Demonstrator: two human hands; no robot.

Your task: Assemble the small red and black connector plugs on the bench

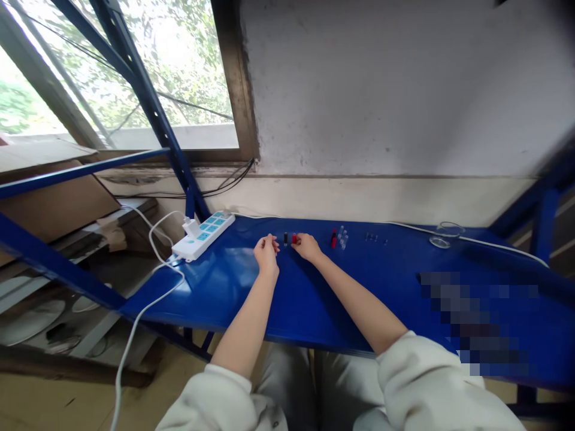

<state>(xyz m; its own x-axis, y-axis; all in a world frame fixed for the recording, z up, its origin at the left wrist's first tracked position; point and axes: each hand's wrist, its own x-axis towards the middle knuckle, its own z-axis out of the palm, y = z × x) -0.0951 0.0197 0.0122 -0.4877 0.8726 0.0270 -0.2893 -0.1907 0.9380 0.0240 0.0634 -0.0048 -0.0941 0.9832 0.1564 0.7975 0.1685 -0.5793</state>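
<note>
My right hand [309, 247] has thumb and fingertips closed on a small red cylinder [294, 238], upright at the table surface. Just left of it stands a small black cylinder [286, 237] with a clear lower end, touched by neither hand. My left hand [266, 251] is beside the black piece, its fingers curled and pressed together; what they hold, if anything, is too small to make out. To the right of my right hand lie more red and black cylinders [333, 239] and several clear little tubes [343, 238]. Farther right are tiny clear pieces [372, 237].
A white power strip [204, 236] with a plugged-in adapter lies on the blue table [309, 299] at left, its cable hanging over the edge. Clear round items [439, 242] and a white cable [498, 242] lie back right. A blurred-out patch [471, 317] covers the right front.
</note>
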